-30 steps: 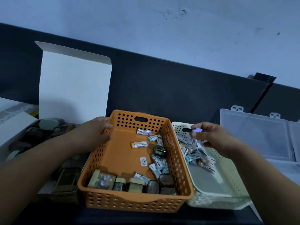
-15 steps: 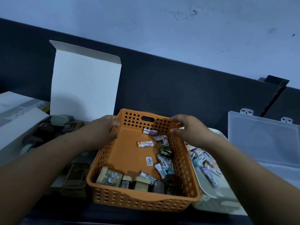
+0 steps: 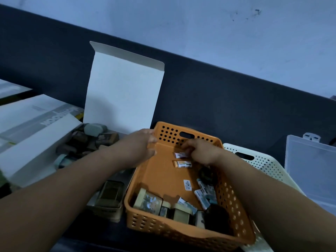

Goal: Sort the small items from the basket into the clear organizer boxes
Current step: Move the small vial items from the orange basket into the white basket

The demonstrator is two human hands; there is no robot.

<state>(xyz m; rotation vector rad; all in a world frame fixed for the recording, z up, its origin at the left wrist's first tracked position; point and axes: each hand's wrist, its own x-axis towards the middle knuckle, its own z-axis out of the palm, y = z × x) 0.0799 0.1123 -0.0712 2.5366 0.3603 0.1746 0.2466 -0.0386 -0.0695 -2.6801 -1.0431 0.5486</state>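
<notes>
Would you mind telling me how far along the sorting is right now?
Nothing visibly sorted into the clear organizer box yet. In hand: the left hand grips the orange basket rim while the right hand reaches a small packet. Left: many items in the basket.

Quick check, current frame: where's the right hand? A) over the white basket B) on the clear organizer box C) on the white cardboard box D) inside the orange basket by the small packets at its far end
D: the right hand is down inside the orange basket, fingers at a small white packet near its far wall; the left hand grips the far left rim.
</notes>
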